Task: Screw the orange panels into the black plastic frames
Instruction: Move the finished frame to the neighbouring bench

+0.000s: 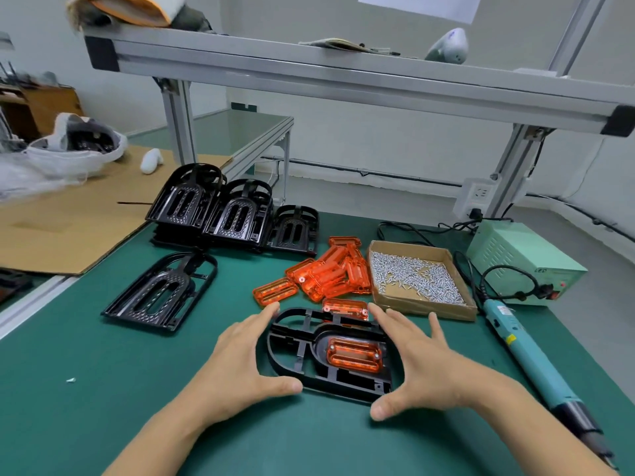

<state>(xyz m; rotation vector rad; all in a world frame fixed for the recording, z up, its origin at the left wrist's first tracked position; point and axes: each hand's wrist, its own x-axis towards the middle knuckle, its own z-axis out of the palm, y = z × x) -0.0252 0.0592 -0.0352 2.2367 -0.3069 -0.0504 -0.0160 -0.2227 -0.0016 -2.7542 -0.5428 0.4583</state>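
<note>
A black plastic frame (pixel 295 348) lies flat on the green mat in front of me, with an orange panel (pixel 354 354) seated in its rounded recess. My left hand (pixel 240 359) rests at the frame's left edge, fingers spread, thumb at its near rim. My right hand (pixel 422 362) sits at the frame's right edge, also spread, thumb near the front corner. Neither hand clasps anything. A pile of loose orange panels (pixel 330 273) lies just behind the frame. An electric screwdriver (pixel 525 352) lies on the mat to the right.
A cardboard tray of silver screws (pixel 417 276) sits behind my right hand. Stacked black frames (pixel 223 211) stand at the back left, and one frame (pixel 161 293) lies alone at left. A pale green power box (pixel 522 259) is at far right. A metal shelf beam (pixel 343 80) spans overhead.
</note>
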